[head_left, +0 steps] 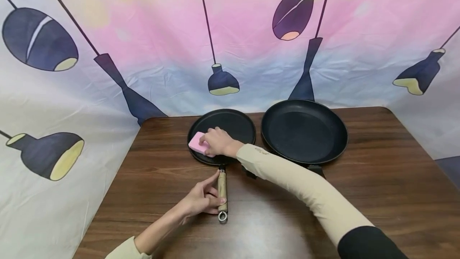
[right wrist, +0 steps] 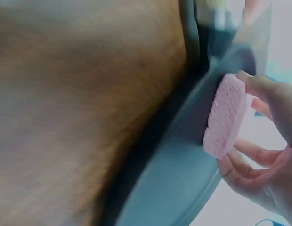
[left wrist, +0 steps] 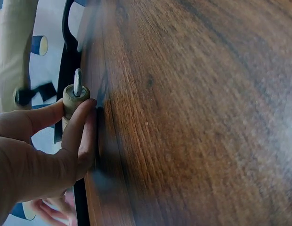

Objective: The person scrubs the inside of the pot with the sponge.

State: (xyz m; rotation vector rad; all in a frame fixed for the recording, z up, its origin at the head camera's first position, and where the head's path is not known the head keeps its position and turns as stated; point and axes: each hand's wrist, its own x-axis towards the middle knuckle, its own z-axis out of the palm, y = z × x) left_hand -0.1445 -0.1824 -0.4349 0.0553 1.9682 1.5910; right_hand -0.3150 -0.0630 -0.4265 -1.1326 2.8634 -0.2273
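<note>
A flat black pan (head_left: 230, 119) with a low rim lies toward the back of the table, its light wooden handle (head_left: 222, 187) pointing at me. My left hand (head_left: 202, 197) grips that handle, thumb on one side and fingers on the other; in the left wrist view the metal hanging ring (left wrist: 78, 82) at its end stands out past the fingertips. A pink sponge (head_left: 198, 143) sits on the left part of the pan's cooking surface. My right hand (head_left: 218, 142) holds the sponge from above, and the right wrist view shows thumb and fingers pinching the sponge (right wrist: 224, 116) at its two ends.
A larger, deeper black frying pan (head_left: 303, 131) stands just right of the flat one, its black handle (head_left: 316, 170) partly hidden under my right sleeve (head_left: 287, 175). Both pans rest on a brown wooden table (head_left: 158, 171). Behind its back edge hangs a cloth (head_left: 172, 51) printed with lamps.
</note>
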